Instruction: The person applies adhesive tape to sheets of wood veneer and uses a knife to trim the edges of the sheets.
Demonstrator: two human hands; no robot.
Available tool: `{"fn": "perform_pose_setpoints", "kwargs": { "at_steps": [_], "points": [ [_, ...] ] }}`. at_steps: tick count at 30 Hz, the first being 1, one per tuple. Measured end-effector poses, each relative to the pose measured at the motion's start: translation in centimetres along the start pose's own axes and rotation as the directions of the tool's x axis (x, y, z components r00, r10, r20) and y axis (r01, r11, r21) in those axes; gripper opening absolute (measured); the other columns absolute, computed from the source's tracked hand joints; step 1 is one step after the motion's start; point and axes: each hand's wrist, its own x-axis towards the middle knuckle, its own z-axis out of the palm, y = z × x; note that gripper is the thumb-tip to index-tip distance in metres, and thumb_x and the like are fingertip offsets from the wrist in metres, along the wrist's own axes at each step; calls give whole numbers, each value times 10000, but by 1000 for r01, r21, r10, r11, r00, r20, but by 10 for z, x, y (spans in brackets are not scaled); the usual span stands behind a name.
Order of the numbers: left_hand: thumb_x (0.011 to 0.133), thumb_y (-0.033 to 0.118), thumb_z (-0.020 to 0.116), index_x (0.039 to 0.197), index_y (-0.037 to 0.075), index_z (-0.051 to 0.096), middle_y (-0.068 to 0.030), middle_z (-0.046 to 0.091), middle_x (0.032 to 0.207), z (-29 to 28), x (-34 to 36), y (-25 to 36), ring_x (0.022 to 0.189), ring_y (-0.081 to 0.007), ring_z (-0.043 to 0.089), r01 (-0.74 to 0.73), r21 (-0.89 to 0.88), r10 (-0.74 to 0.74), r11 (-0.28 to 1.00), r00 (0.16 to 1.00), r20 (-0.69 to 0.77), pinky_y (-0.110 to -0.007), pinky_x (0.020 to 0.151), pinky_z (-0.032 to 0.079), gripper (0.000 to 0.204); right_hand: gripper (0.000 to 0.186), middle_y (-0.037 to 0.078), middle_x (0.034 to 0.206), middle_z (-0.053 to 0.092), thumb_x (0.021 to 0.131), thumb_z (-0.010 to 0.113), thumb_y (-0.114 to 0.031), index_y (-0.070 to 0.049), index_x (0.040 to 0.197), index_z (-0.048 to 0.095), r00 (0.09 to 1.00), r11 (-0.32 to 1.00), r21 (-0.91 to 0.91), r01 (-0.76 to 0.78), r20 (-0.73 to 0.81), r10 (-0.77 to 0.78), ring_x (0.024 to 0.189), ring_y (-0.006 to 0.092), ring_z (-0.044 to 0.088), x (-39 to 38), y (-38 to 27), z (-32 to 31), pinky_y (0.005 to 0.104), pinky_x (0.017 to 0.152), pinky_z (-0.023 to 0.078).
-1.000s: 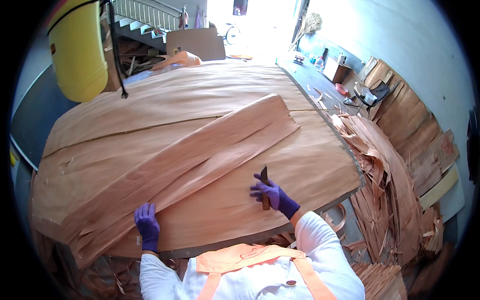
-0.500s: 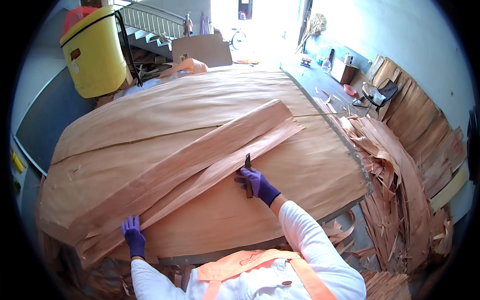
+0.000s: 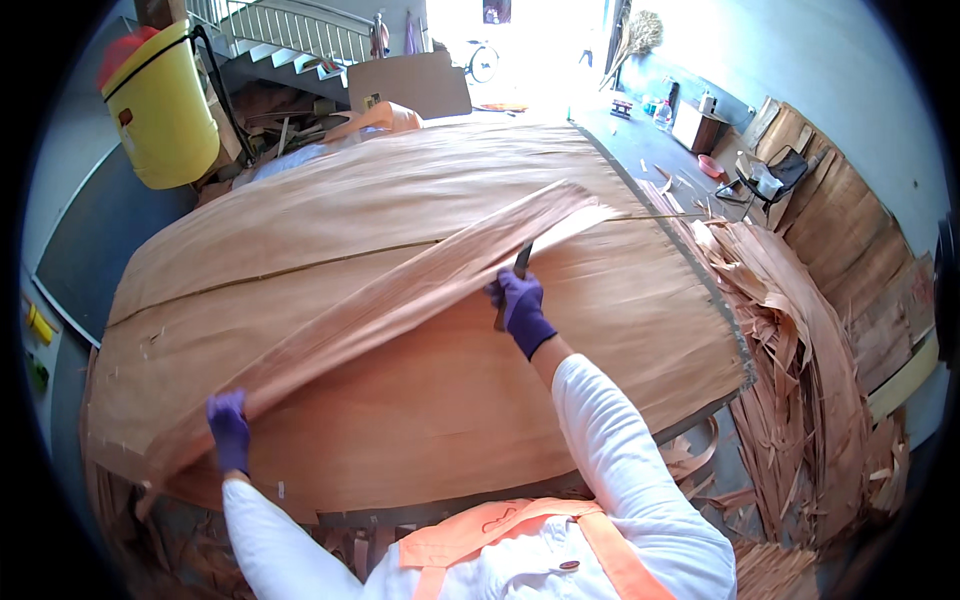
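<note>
A long pink-brown veneer strip [image 3: 380, 310] runs diagonally over a wide veneer sheet [image 3: 660, 370], lifted along its near side. My left hand [image 3: 228, 425], in a purple glove, is closed on the strip's near edge at the lower left. My right hand [image 3: 516, 306], also gloved, grips a dark flat knife [image 3: 523, 255], blade pointing away from me, at the strip's near edge toward its far end. A thin dark band [image 3: 270, 275] crosses the sheet behind the strip.
Loose veneer scraps [image 3: 780, 380] heap along the table's right side; boards [image 3: 830, 230] lean on the right wall. A chair [image 3: 770, 175] and pink basin [image 3: 710, 166] stand beyond. A yellow container [image 3: 165, 110] is at upper left, stairs [image 3: 280, 50] and cardboard [image 3: 410, 85] behind.
Both my hands have moved away from me and leftward; the near side of the strip has risen off the sheet with them, and my left fingers have curled onto it.
</note>
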Motion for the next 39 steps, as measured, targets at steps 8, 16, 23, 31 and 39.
{"fn": "perform_pose_setpoints", "kwargs": {
  "at_steps": [8, 16, 23, 31, 39],
  "points": [
    [849, 73, 447, 1141, 58, 583, -165, 602, 967, -139, 161, 52, 894, -343, 555, -127, 155, 181, 980, 896, -406, -428, 888, 409, 323, 123, 77, 671, 587, 866, 599, -144, -49, 870, 521, 909, 902, 120, 414, -3, -417, 526, 155, 568, -9, -146, -8, 248, 434, 401],
    [784, 51, 465, 1195, 56, 570, -157, 566, 1192, -112, 27, 104, 1133, -323, 502, -109, -5, 106, 994, 974, -201, -427, 977, 369, 424, 162, 49, 687, 583, 862, 631, -190, -55, 860, 541, 949, 957, -27, 288, -125, -289, 554, 134, 581, -125, -128, -120, 238, 443, 424],
    [700, -15, 477, 1171, 50, 571, -179, 552, 1186, -2, -33, 118, 1132, -347, 484, -85, -126, 109, 988, 975, 193, -434, 989, 353, 485, 200, 40, 705, 581, 848, 651, -181, -55, 921, 514, 953, 998, 59, -1, -302, 19, 545, 133, 591, -147, -6, -205, 238, 408, 414],
    [696, -33, 480, 1197, 53, 558, -196, 541, 1202, 9, -57, 112, 1128, -360, 490, -169, -197, 202, 966, 967, 158, -438, 989, 352, 515, 174, 31, 727, 586, 856, 638, -170, -73, 928, 512, 956, 991, 111, -79, -273, 107, 573, 151, 618, -157, 7, -211, 240, 439, 445],
    [696, -44, 449, 1134, 41, 597, -198, 573, 1152, 6, -60, 131, 1087, -370, 522, -238, -322, 288, 916, 951, 116, -445, 962, 376, 470, 156, 20, 728, 582, 857, 634, -180, -98, 927, 521, 959, 989, 139, -54, -269, 90, 596, 155, 615, -152, -7, -220, 274, 458, 454]
  ]
}}
